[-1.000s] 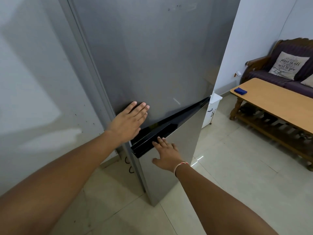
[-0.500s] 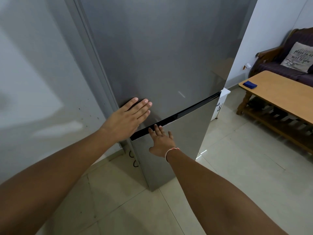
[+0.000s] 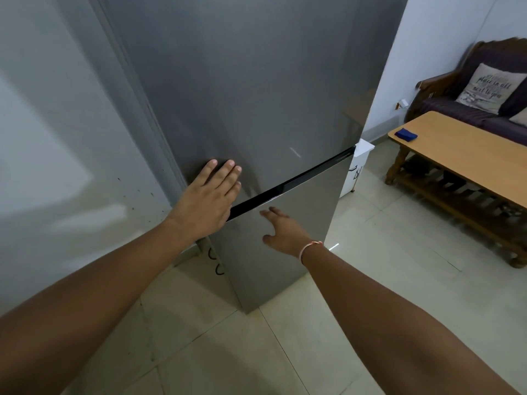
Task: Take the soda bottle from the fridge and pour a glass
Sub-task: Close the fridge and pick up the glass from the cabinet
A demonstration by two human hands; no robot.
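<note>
Brushed grey steel covers the fridge (image 3: 256,95), a tall two-door unit standing upright with its long axis vertical and its front turned toward the camera and slightly to the right. A dark seam (image 3: 291,185) separates the upper door (image 3: 242,81) from the lower door (image 3: 273,252); both appear flush and closed. No soda bottle or glass is visible; presumably the bottle is inside, so the retrieval step is judged not yet achieved. The left hand (image 3: 206,199) lies flat on the bottom left corner of the upper door, fingers straight and together, holding nothing; the placement suggests bracing that door. The right hand (image 3: 285,232), with a thread band at the wrist, has fingers spread and relaxed against or just off the lower door below the seam; contact cannot be confirmed. It grasps nothing, and its position near the seam is consistent with seeking an edge to pull. A pale wall (image 3: 57,138) adjoins the fridge on the left. To the right, well apart, stand a small white cabinet (image 3: 355,169), a wooden coffee table (image 3: 470,155) bearing a blue item (image 3: 405,134), and a dark sofa (image 3: 467,106) with a printed cushion (image 3: 489,88). Tiled floor (image 3: 385,266) runs throughout.
</note>
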